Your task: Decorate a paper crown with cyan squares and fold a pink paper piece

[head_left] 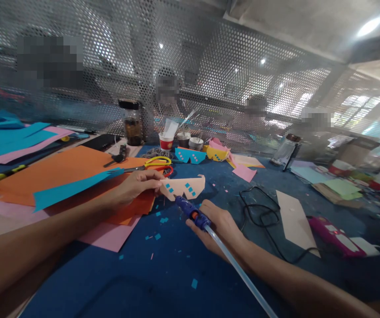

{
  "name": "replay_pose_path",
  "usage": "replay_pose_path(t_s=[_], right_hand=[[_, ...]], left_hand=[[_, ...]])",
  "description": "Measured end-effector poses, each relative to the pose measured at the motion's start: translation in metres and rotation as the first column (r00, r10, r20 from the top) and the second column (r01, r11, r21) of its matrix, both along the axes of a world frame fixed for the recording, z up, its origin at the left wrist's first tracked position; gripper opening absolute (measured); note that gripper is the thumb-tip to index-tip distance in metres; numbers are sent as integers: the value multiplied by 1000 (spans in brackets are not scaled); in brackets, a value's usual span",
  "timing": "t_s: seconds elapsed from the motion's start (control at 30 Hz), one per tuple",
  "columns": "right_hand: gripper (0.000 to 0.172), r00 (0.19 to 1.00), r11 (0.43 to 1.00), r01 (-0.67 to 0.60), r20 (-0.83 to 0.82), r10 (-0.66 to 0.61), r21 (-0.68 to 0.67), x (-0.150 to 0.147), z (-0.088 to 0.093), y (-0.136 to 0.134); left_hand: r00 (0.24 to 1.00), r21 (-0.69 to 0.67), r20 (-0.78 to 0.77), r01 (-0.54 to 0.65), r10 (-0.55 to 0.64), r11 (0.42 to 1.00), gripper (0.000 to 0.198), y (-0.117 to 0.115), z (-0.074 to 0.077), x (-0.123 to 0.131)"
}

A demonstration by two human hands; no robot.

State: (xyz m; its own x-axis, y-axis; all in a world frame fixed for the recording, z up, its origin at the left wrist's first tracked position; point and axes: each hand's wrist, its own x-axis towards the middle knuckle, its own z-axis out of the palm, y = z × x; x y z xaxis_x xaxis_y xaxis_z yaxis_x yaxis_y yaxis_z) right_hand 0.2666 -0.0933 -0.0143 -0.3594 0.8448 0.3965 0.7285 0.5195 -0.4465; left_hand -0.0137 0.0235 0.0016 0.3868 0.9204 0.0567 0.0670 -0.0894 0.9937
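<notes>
My left hand (138,184) pinches the left end of a pale peach paper boat (184,187) dotted with small blue squares, holding it just above the blue table cover (127,274). My right hand (221,227) grips a blue glue gun (191,212) with an orange trigger. A clear glue stick (239,271) juts from its back toward me. The gun's nozzle touches the lower edge of the paper boat.
Orange (64,170), blue and pink paper sheets lie at left. Yellow-handled scissors (155,162), cups (166,141), a jar (133,123) and finished paper boats (190,155) stand behind. A black cord (259,212), a peach paper piece (296,221) and a pink glue gun (332,236) lie at right. Mesh screen behind, people beyond.
</notes>
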Motion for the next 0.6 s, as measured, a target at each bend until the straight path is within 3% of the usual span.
replay_pose_path(t_s=[0.6], right_hand=[[24,1000,1000,0,13,0,-3,0,-4,0]], left_hand=[[1000,-7,7,10,-10,1000,24,3,-2,-1]])
